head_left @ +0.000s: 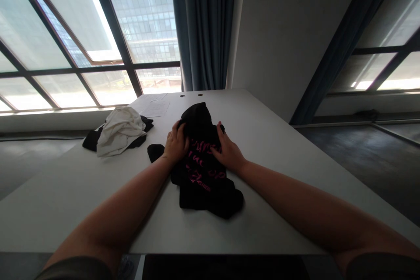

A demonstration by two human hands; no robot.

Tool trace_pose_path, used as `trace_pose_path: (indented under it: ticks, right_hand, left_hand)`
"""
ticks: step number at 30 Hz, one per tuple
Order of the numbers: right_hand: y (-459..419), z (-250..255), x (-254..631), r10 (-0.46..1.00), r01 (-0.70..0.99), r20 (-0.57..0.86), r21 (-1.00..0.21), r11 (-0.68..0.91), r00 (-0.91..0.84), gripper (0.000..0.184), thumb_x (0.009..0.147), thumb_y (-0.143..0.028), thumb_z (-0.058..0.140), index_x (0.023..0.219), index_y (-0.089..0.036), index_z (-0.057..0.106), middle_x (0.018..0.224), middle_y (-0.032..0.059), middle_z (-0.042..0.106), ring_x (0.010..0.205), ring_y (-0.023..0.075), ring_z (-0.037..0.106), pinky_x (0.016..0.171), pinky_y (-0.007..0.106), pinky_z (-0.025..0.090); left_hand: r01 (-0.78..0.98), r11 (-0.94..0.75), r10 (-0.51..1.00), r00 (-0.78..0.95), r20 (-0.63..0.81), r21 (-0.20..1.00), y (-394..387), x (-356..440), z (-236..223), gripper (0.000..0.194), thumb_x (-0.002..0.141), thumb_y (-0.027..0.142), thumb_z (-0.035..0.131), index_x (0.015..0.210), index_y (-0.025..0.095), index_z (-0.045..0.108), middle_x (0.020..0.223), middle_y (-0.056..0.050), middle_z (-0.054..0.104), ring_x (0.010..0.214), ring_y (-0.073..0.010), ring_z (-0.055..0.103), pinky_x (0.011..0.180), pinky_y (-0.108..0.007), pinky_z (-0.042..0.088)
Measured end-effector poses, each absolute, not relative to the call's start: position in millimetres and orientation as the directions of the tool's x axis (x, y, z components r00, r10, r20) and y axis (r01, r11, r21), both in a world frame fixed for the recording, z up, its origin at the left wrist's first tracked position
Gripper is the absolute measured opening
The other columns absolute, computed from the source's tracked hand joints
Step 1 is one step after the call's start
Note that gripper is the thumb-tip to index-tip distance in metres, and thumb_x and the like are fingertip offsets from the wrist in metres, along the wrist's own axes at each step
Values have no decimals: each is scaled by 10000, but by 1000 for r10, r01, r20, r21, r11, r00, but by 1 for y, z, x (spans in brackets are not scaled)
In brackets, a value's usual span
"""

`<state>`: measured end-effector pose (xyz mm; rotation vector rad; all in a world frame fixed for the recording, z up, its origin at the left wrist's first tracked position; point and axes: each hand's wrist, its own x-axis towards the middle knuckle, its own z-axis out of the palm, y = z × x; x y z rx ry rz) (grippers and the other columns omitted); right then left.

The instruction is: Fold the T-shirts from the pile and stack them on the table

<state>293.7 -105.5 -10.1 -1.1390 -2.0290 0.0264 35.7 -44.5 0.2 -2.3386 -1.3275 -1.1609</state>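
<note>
On the white tabletop (282, 223), near its front edge, a black garment (210, 201) lettered in pink, lying rumpled between both hands. At its left side, left hand (177, 143) with fingers bent over the fabric; at its right side, right hand (230, 153) with thumb spread from fingers. Too dim to tell grasping from mere pressing. Farther left, white cloth (121, 129) heaped on black cloth (90, 141). Beyond, papers (155, 108), then blue curtain (205, 30) beside window (147, 22).
</note>
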Motion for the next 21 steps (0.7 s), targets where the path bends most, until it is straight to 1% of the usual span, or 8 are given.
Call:
trace_pose_path:
  ticks: [3, 7, 10, 14, 17, 19, 21]
  right_hand:
    - [-104, -11, 295, 730, 722, 632, -375, 581, -259, 1003, 1011, -383, 538, 1747, -209, -121, 1740, 85, -42, 1601, 330, 219, 1184, 533, 507]
    - [-100, -13, 299, 745, 713, 637, -427, 556, -200, 955, 1045, -405, 498, 1747, -213, -120, 1742, 87, -21, 1612, 315, 188, 1231, 550, 452]
    - [-97, -13, 303, 755, 707, 633, -455, 542, -172, 939, 1049, -405, 483, 1748, -211, -113, 1742, 86, -36, 1622, 312, 147, 1256, 576, 406]
    - [-93, -13, 306, 730, 705, 664, -438, 557, -164, 946, 1037, -391, 492, 1750, -181, -94, 1743, 92, -34, 1636, 291, 65, 1318, 580, 290]
    - [-89, -14, 308, 728, 710, 668, -438, 552, -154, 960, 1021, -380, 515, 1752, -174, -71, 1744, 97, -18, 1639, 288, 38, 1345, 582, 209]
    - [-86, -15, 311, 736, 716, 664, -448, 535, -134, 955, 1021, -394, 518, 1754, -176, -55, 1744, 98, -14, 1639, 291, 37, 1348, 586, 190]
    - [-84, -15, 314, 745, 717, 658, -469, 515, -105, 945, 1035, -434, 504, 1752, -177, -54, 1744, 101, -10, 1638, 293, 42, 1344, 590, 198]
  left_hand:
    - [792, -579, 628, 283, 725, 193, -42, 34, -1, 739, 966, 241, 519, 1644, 111, 255, 1724, -245, 227, 1603, -369, 308, 1270, -602, 405]
    - [784, -565, 644, 222, 732, 258, -35, 32, -6, 892, 945, 204, 531, 1702, 154, 63, 1773, -216, 9, 1642, -396, 193, 1293, -639, 371]
    - [773, -555, 653, 177, 736, 306, -29, 30, -10, 960, 930, 185, 555, 1711, 195, -3, 1774, -191, -89, 1652, -409, 135, 1308, -645, 351]
    - [775, -557, 656, 191, 730, 299, -27, 27, -11, 1000, 910, 190, 597, 1713, 197, 0, 1769, -189, -124, 1644, -434, 147, 1311, -655, 341]
    - [781, -552, 667, 202, 717, 294, -28, 27, -10, 1018, 903, 219, 629, 1714, 198, 14, 1770, -185, -120, 1637, -446, 164, 1303, -672, 345]
    - [788, -537, 682, 196, 705, 301, -30, 27, -8, 1033, 899, 244, 652, 1715, 196, 19, 1771, -189, -105, 1630, -459, 182, 1296, -692, 340]
    - [789, -525, 698, 184, 693, 319, -30, 27, -7, 1055, 896, 256, 667, 1714, 190, 5, 1771, -193, -99, 1627, -464, 185, 1295, -699, 338]
